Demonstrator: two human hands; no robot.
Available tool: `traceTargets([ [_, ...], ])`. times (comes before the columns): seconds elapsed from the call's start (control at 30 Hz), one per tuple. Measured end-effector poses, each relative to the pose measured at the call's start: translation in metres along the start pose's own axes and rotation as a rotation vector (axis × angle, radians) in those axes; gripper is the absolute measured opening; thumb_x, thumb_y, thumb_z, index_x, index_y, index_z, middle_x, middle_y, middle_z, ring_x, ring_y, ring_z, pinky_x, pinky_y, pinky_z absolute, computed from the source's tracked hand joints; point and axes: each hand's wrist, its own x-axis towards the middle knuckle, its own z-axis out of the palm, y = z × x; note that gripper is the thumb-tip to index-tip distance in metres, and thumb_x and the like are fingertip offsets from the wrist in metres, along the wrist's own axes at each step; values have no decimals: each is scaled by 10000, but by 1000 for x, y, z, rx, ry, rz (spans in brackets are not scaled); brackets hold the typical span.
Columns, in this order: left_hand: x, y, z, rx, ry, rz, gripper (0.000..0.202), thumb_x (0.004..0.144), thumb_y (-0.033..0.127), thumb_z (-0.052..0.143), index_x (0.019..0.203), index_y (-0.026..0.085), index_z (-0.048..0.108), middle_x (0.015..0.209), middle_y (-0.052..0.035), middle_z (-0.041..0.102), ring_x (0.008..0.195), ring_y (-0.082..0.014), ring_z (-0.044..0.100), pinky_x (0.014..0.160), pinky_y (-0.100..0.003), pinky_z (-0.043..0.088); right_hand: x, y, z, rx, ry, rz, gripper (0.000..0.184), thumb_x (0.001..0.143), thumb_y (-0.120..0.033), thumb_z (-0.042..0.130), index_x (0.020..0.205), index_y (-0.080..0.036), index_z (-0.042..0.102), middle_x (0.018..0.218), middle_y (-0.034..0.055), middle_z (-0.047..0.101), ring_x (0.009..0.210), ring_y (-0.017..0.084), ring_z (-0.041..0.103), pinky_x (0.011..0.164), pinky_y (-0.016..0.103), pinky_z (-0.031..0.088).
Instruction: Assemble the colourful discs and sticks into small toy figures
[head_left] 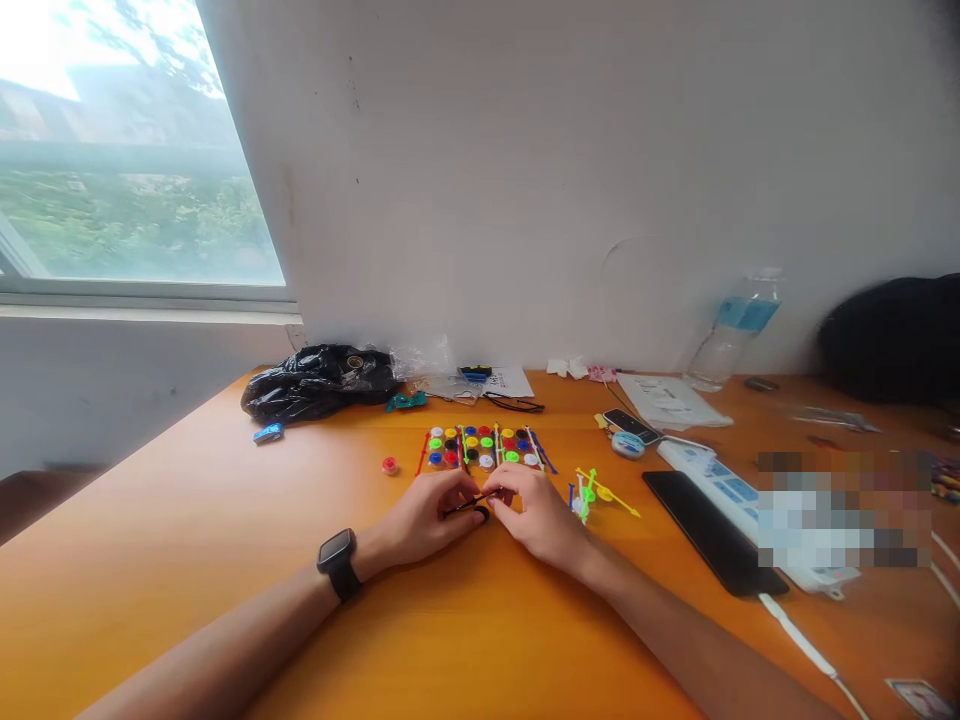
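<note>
My left hand [431, 515] and my right hand [536, 515] meet at the middle of the orange table [225, 560], fingers pinched on a thin black stick [466, 505] held between them. A small black round cap [481, 514] lies under the fingertips. Just beyond the hands sits a block of coloured caps [484, 446] in rows, split by coloured sticks. A red cap [389, 465] lies alone to the left. Loose green, yellow and blue sticks [596, 490] lie right of my right hand. A black watch [339, 562] is on my left wrist.
A black plastic bag [319, 380] lies at the back left by the wall. A water bottle [731, 335], papers [667, 400], a phone [631, 425], a black tablet [712, 530] and a white power strip [720, 485] stand to the right. Glasses [514, 403] lie behind the caps.
</note>
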Motion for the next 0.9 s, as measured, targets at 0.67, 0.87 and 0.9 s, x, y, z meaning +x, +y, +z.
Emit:
traceTargets([
  [0.67, 0, -1, -3, 154, 22, 73, 129, 985, 245, 602, 985, 217, 727, 964, -32, 754, 880, -175, 676, 764, -273, 519, 0, 6, -2, -17, -107, 214, 131, 894, -205, 614, 811, -181, 712, 728, 5, 684, 656, 139, 569, 606, 250, 395],
  [0.87, 0, 1, -3, 212, 19, 101, 160, 1007, 248, 580, 971, 221, 734, 941, -37, 745, 872, -182, 673, 757, -281, 512, -3, 5, -2, -76, -161, 229, 111, 940, -235, 572, 875, -202, 656, 744, -17, 660, 652, 130, 558, 587, 241, 355],
  [0.9, 0, 1, -3, 233, 15, 107, 161, 1008, 245, 581, 964, 222, 734, 920, -36, 738, 857, -181, 669, 752, -281, 508, -3, 6, -2, -86, -174, 227, 106, 942, -238, 572, 880, -204, 651, 742, -18, 656, 651, 130, 559, 587, 241, 354],
])
